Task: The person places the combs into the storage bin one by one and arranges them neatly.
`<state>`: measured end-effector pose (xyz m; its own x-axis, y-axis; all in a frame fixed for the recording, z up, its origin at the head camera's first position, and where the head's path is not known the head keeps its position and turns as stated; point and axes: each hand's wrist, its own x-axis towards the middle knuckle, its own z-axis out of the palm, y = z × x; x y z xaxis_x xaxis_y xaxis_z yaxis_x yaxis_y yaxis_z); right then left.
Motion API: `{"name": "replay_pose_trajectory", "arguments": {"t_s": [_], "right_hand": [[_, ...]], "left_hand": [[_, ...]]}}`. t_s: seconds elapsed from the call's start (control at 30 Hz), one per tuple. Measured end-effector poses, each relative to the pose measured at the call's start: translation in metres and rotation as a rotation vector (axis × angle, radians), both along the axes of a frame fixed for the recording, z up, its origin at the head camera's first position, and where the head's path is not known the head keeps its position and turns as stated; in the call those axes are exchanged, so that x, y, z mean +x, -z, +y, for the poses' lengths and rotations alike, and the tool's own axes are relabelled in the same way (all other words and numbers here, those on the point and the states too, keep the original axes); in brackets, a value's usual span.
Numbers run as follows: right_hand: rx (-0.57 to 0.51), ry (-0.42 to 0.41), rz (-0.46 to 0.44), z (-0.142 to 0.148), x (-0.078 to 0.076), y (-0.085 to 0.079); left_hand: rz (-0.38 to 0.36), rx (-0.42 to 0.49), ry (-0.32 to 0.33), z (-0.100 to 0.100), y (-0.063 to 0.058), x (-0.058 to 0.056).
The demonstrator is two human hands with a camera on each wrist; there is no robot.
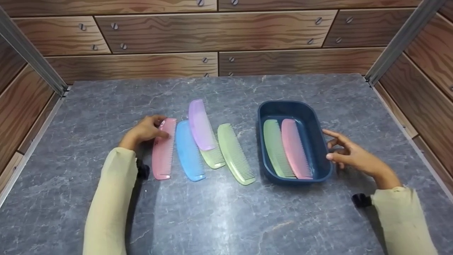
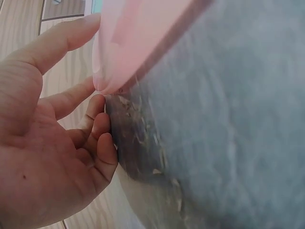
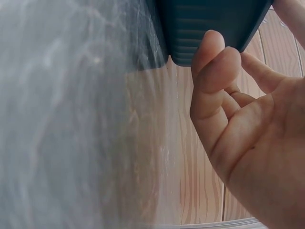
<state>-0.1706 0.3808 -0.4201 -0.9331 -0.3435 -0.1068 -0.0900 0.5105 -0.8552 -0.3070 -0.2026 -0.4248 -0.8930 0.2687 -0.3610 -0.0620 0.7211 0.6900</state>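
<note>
On the left, my left hand [image 1: 147,128] pinches the upper left edge of a pink comb [image 1: 164,157], thumb across its face. In the left wrist view that pink comb [image 2: 126,40] lies between thumb and index finger, the other fingers curled below. To its right are a blue comb [image 1: 187,152], a purple comb [image 1: 199,124] overlapping a green comb [image 1: 215,159], and another green comb [image 1: 231,152]. My right hand [image 1: 354,156] rests relaxed fingertips against the right wall of a dark blue tub [image 1: 286,106]. Inside lie one green comb [image 1: 274,145] and one pink comb [image 1: 293,145].
A grey marbled tabletop [image 1: 212,219] carries everything. Wood-patterned panels [image 1: 219,32] rise behind it and at both sides, with metal posts [image 1: 393,42] at the back corners. A dark wrist device [image 1: 361,200] sits under the right sleeve.
</note>
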Motion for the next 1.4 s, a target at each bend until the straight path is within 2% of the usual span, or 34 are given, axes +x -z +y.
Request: {"name": "replay_pose_trajectory", "arguments": {"t_s": [0.2,0.4,0.77,1.17,1.4], "right_hand": [[-0.008,-0.003,-0.004,0.000,0.000,0.000],[-0.026,-0.020,-0.010,0.001,-0.001,0.001],[0.012,-0.006,0.008,0.002,0.000,0.000],[0.003,-0.009,-0.001,0.001,-0.001,0.002],[-0.007,-0.012,-0.015,0.001,-0.001,0.000]], "left_hand": [[-0.008,0.012,-0.015,0.000,0.000,0.000],[0.025,0.008,-0.002,0.001,0.001,0.002],[0.025,-0.054,0.008,0.004,-0.013,0.005],[0.035,-0.075,0.019,-0.001,-0.010,0.012],[0.007,-0.060,0.011,-0.003,-0.016,0.010]]}}
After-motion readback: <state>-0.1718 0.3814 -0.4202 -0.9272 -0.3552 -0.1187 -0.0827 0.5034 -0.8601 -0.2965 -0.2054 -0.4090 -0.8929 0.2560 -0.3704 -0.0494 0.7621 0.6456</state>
